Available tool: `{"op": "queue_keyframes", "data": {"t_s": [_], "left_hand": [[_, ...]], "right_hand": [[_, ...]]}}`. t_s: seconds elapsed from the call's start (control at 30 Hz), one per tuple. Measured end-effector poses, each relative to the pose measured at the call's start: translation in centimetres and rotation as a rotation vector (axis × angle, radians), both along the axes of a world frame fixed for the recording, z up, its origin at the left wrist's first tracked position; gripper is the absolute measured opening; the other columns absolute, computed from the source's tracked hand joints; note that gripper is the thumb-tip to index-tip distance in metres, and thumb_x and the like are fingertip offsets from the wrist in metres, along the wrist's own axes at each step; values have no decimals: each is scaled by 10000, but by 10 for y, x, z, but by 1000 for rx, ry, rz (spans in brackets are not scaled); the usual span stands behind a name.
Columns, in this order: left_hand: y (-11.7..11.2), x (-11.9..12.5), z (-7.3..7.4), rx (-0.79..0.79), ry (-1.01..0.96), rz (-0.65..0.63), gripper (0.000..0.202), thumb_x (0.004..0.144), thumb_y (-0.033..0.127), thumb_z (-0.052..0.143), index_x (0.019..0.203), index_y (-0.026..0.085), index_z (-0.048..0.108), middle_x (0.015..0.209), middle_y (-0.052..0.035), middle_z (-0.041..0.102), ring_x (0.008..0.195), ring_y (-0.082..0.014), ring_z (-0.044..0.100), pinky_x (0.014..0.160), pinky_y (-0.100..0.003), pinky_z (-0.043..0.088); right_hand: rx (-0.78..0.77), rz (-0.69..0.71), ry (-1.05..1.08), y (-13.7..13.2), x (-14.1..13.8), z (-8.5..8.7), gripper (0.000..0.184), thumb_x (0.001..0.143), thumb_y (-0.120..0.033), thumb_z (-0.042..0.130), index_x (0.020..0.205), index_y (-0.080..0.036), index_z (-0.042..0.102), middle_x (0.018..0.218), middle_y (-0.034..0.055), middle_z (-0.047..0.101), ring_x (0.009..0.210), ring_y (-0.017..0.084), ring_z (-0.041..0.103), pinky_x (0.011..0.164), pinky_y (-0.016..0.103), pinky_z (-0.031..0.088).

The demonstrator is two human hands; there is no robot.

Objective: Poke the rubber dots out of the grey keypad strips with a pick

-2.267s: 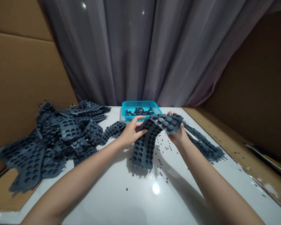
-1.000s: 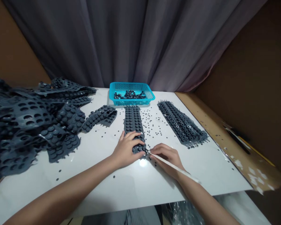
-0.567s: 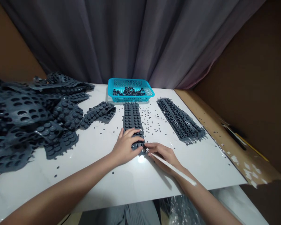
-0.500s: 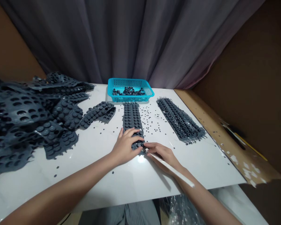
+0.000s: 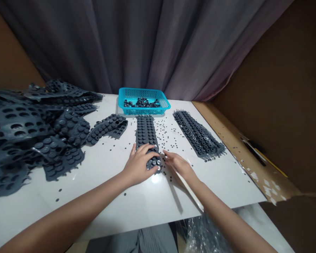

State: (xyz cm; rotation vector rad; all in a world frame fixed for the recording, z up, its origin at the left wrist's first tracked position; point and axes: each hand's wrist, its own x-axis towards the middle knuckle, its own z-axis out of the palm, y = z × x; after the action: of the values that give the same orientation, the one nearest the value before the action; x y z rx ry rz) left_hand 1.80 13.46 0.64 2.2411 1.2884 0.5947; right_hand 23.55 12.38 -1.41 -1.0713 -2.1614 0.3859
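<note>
My left hand [image 5: 141,164] lies with spread fingers on the near end of a dark grey rubber strip [image 5: 145,131] covered in rows of round studs. The thumb rests by the strip's lower edge. Just right of it, my right hand [image 5: 181,165] is closed around a thin white stick [image 5: 188,188], whose long end slants back towards the table's front edge. The stick's tip is hidden by the fingers. Between that hand and the strip shows a narrow gap. Small dark discs [image 5: 171,135] lie scattered on the white table to the right of the strip.
Behind the strip stands a turquoise basket [image 5: 144,111] with small dark pieces in it. Another studded strip [image 5: 198,135] lies at right. A large heap of rubber sheets [image 5: 23,130] fills the left side. A knife-like black tool [image 5: 252,151] lies on the brown board [image 5: 226,137].
My right hand has drawn away from the strip to the right, and the stick has swung to a steeper slant. My left hand stays on the strip. The view has shifted slightly.
</note>
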Motion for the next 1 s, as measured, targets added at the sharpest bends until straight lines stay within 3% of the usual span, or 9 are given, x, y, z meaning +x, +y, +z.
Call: {"op": "queue_keyframes", "data": {"t_s": [0.07,0.13,0.27,0.5,1.0], "left_hand": [[0,0,0,-5,-1,-4,296,806,347,598,1099,314,617,1393,-16,480,1341,-305,362,1138,-635,40],[0,-1,0,-4,-6,-7,295,809,355,594,1101,316,613,1395,-13,477,1344,-299,358,1139,-632,36],[0,0,-1,7,-16,-4,288,807,355,598,1092,315,613,1390,-8,478,1342,-299,360,1137,-637,45],[0,0,-2,8,-11,-4,285,802,343,607,1084,306,617,1376,-14,491,1337,-310,363,1137,-637,48],[1,0,-5,21,-14,-6,286,808,353,597,1091,313,615,1381,-16,485,1341,-292,358,1140,-626,37]], "right_hand": [[-80,-119,50,-3,-1,10,125,925,-255,501,956,-214,615,1212,92,664,1085,227,655,923,409,553],[-178,-148,118,-8,-2,16,104,922,-292,521,935,-213,587,1221,108,659,1111,240,642,915,420,550],[-325,5,213,-18,-5,16,130,913,-342,552,917,-212,561,1220,129,658,1126,228,633,900,399,553],[-167,155,26,-19,-4,14,76,908,-259,556,900,-219,620,1204,112,662,1078,203,656,897,366,559],[-76,183,0,-16,-2,9,63,894,-201,563,918,-211,620,1215,121,656,1060,207,664,874,368,580]]}}
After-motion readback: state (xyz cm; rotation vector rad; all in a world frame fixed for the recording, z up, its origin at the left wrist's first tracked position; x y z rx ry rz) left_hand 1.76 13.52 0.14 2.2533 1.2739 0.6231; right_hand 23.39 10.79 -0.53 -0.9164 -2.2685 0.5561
